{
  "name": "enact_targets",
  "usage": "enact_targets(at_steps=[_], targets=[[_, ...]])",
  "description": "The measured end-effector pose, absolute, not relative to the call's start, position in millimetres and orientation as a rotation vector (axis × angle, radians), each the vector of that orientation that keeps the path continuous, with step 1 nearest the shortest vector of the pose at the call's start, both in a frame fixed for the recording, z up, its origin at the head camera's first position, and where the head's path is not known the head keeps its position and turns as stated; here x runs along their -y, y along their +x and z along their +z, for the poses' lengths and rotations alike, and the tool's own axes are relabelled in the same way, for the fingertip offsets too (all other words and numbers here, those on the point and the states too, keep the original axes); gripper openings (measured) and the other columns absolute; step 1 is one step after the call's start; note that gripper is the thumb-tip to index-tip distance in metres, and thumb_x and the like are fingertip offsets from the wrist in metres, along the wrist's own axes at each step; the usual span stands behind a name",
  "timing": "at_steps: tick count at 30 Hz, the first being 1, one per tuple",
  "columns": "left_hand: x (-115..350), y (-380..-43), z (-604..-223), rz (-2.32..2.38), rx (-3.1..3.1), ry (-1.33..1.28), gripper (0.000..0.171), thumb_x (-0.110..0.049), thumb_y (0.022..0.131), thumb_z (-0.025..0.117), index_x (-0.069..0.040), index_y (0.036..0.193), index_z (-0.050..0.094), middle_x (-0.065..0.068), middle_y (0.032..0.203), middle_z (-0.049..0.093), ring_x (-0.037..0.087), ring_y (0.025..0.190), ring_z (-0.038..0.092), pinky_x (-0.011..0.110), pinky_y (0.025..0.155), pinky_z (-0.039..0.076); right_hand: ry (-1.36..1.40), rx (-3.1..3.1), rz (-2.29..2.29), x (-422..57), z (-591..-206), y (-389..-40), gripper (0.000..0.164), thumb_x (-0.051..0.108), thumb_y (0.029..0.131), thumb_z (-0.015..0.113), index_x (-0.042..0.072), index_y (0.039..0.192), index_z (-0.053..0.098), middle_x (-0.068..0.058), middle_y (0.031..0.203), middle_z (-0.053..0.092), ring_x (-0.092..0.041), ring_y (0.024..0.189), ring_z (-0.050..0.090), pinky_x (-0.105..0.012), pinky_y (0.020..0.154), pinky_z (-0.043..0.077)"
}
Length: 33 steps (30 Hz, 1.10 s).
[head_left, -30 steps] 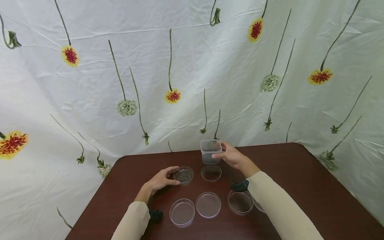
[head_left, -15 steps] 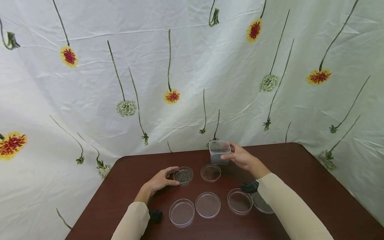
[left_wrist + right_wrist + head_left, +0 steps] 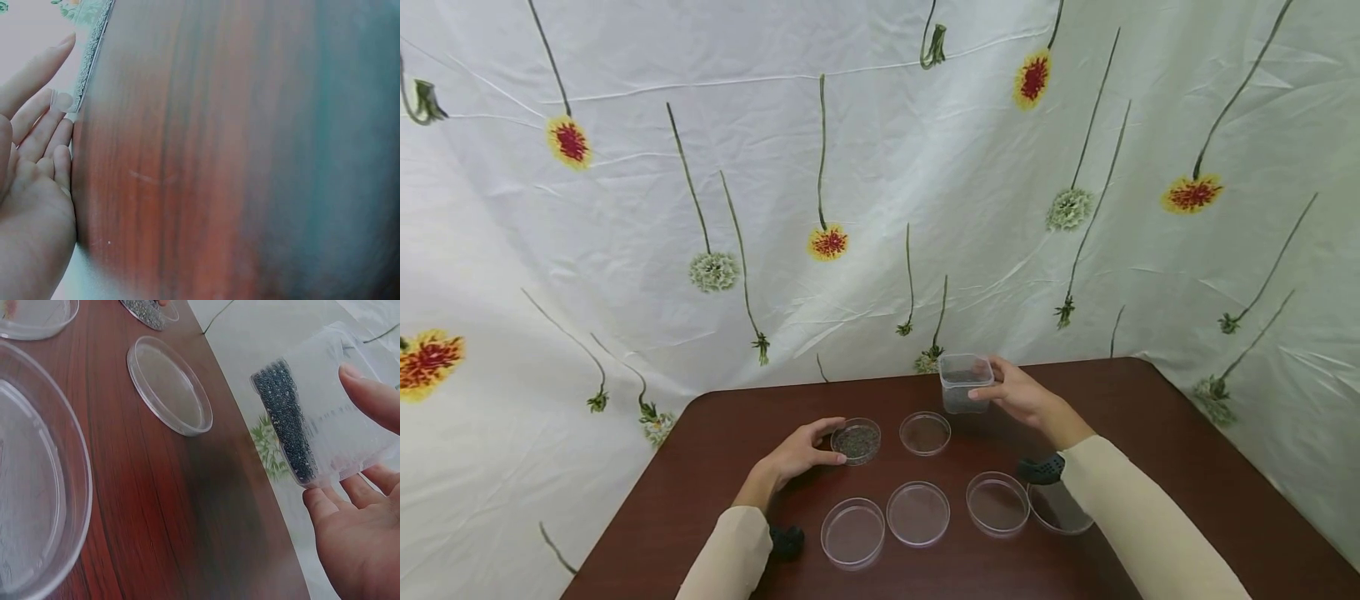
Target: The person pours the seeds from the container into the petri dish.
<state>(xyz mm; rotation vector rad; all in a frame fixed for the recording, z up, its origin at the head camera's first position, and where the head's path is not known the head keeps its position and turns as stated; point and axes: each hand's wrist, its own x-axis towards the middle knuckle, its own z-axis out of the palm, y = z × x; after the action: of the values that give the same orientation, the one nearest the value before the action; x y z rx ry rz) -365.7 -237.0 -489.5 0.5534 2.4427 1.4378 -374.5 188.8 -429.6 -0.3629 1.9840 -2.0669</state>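
My left hand (image 3: 799,454) holds the rim of a clear petri dish (image 3: 857,442) between thumb and fingers. Small dark beadlike grains cover the bottom of this dish, and its edge shows in the left wrist view as a clear wall (image 3: 80,87). Toward the back of the table, my right hand (image 3: 1028,402) grips a clear square plastic tub (image 3: 964,402) from its right side. A layer of dark grains (image 3: 284,419) lies in the bottom of the tub, seen through its wall in the right wrist view. Between the hands sits another petri dish (image 3: 925,433).
Several more clear petri dishes stand along the front, among them one at the left (image 3: 853,533), one in the middle (image 3: 918,514) and one at the right (image 3: 997,503). My right sleeve (image 3: 1138,508) passes beside the rightmost. A flowered cloth (image 3: 880,167) hangs behind the brown table (image 3: 700,467).
My right hand has moved to the right with the tub, away from above the back middle dish. More of the rightmost dish shows now. My left hand stays at the filled dish.
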Motion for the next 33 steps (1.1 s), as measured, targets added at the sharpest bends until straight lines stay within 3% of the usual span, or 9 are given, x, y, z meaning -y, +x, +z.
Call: enact_targets(at_steps=[9, 19, 33], targets=[[236.6, -365.2, -488.0, 1.441, -2.435, 0.569, 0.074, -0.016, 0.092, 0.082, -0.002, 0.154, 0.045, 0.022, 0.155, 0.044, 0.044, 0.144, 0.036, 0.058, 0.11, 0.037, -0.359, -2.014, -2.069, -208.0, -433.6, -373.3, 0.086, -0.007, 0.094, 0.067, -0.01, 0.159, 0.01, -0.03, 0.162, 0.018, -0.043, 0.147, 0.026, -0.054, 0.117, 0.027], [236.2, -364.1, -487.7, 1.443, -2.442, 0.544, 0.074, -0.016, 0.091, 0.082, -0.003, 0.154, 0.046, 0.022, 0.155, 0.044, 0.044, 0.145, 0.035, 0.059, 0.112, 0.034, -0.353, -2.01, -2.057, -227.8, -436.3, -367.7, 0.091, -0.007, 0.094, 0.067, -0.011, 0.16, 0.004, -0.032, 0.164, 0.013, -0.045, 0.15, 0.019, -0.056, 0.12, 0.019], [235.9, -363.9, -487.4, 1.45, -2.435, 0.538, 0.075, -0.015, 0.091, 0.083, -0.003, 0.154, 0.046, 0.021, 0.155, 0.044, 0.044, 0.146, 0.034, 0.061, 0.114, 0.03, -0.331, -2.057, -2.022, -247.7, -437.1, -362.2, 0.09, -0.004, 0.095, 0.069, -0.011, 0.159, 0.005, -0.03, 0.163, 0.016, -0.041, 0.148, 0.024, -0.049, 0.117, 0.029]])
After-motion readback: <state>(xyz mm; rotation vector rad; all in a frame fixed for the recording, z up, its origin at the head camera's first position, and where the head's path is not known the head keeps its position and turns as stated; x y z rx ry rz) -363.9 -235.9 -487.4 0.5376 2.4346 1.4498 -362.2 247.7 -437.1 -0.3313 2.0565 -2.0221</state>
